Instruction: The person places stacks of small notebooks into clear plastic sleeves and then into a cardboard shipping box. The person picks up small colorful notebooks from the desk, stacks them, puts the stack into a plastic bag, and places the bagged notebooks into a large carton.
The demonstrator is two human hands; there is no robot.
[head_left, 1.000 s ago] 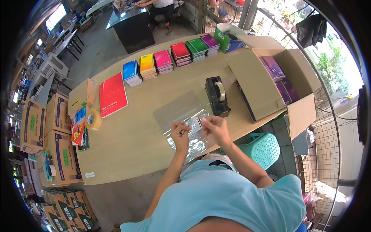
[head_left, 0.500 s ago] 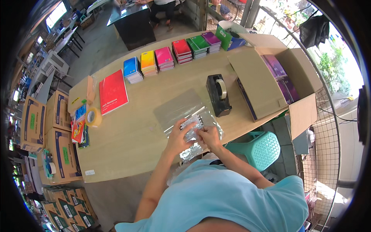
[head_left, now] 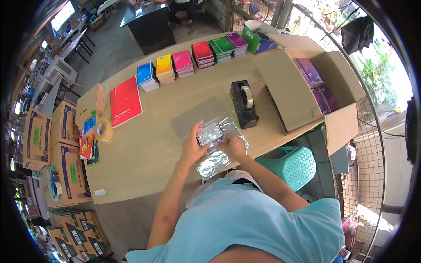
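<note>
A small grey packet is gripped by the left hand and the right hand. It is held above clear plastic bags on the bench, near a black tape dispenser.

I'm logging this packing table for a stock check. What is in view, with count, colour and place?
small packet: one, silvery, held at near table edge
clear bags: several, shiny, under the hands
tape dispenser: one, black, right of the bags
notebook stacks: six; blue, yellow, pink, red, green, purple; far edge
red notebook: one, left of centre
tape roll: one, tan, left end
open carton: one, brown, purple books inside, right end
stool: one, teal, below table
left hand: on the packet
right hand: on the packet
</note>
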